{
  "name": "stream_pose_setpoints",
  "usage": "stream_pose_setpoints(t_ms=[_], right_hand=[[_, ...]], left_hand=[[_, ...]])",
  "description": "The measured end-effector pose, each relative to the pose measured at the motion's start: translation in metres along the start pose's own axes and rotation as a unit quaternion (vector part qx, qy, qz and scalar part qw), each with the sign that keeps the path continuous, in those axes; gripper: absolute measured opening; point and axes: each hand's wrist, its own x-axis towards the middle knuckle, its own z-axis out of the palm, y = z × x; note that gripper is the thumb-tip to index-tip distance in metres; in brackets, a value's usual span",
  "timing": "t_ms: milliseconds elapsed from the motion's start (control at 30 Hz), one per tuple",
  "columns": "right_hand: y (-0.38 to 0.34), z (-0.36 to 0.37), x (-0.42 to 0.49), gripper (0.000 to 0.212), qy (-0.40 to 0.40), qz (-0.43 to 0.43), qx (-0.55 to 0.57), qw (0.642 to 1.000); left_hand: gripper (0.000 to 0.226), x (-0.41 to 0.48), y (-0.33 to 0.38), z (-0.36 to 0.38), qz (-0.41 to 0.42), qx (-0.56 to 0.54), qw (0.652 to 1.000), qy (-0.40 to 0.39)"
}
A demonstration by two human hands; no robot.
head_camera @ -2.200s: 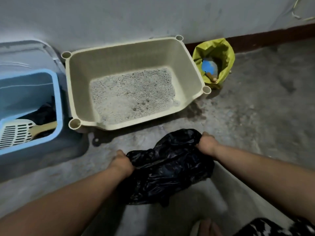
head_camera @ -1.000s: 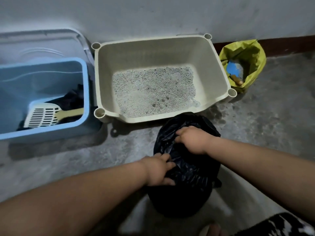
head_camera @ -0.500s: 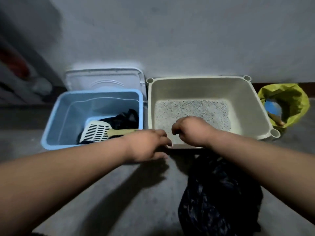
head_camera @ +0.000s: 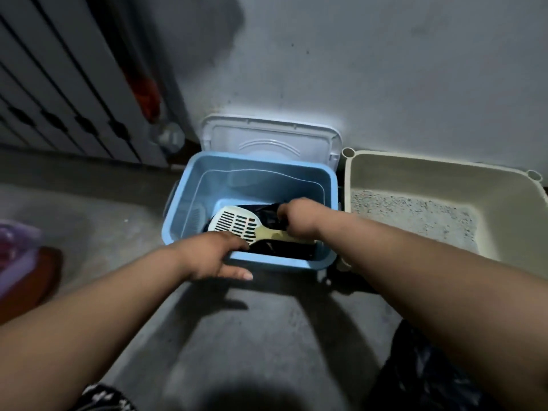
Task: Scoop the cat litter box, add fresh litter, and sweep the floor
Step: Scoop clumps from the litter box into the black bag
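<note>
The litter box (head_camera: 415, 179) sits just right of the blue bin (head_camera: 296, 264), whose near rim my left hand (head_camera: 213, 255) grips to steady it. My right hand (head_camera: 299, 218) curls over the scoop (head_camera: 237, 225) handle inside the bin. Whether it has closed on the handle, I cannot tell. Best to lift by the handle, level.

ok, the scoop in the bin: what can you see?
The scoop looks like plastic: a white slotted head and a pale yellow handle. It lies in the blue bin on a black bag, head to the left. The right hand covers the handle's end; grip unclear. The left hand holds the bin rim beside the head.
</note>
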Motion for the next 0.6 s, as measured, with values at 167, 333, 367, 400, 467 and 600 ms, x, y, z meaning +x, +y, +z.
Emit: stream_pose_setpoints(t_ms=[167, 333, 367, 400, 467, 600], right_hand=[[-0.013, 0.029, 0.036, 0.049, -0.133, 0.081, -0.021, 0.988], [-0.015, 0.061, 0.055, 0.051, -0.171, 0.150, 0.015, 0.974], [-0.016, 0.064, 0.054, 0.047, -0.166, 0.153, 0.025, 0.974], [-0.018, 0.066, 0.053, 0.043, -0.160, 0.151, 0.033, 0.975], [-0.022, 0.062, 0.047, 0.034, -0.142, 0.150, 0.039, 0.978], [-0.020, 0.023, 0.024, 0.040, -0.047, 0.171, 0.004, 0.984]], left_hand=[[0.068, 0.010, -0.010, 0.016, 0.030, 0.076, 0.994, 0.074], [0.050, 0.014, -0.014, 0.019, 0.053, 0.119, 0.985, 0.111], [0.050, 0.015, -0.014, 0.020, 0.055, 0.127, 0.984, 0.114], [0.051, 0.016, -0.015, 0.019, 0.057, 0.137, 0.983, 0.111], [0.053, 0.017, -0.016, 0.018, 0.065, 0.146, 0.981, 0.107], [0.054, 0.020, -0.020, 0.016, 0.101, 0.139, 0.980, 0.103]])
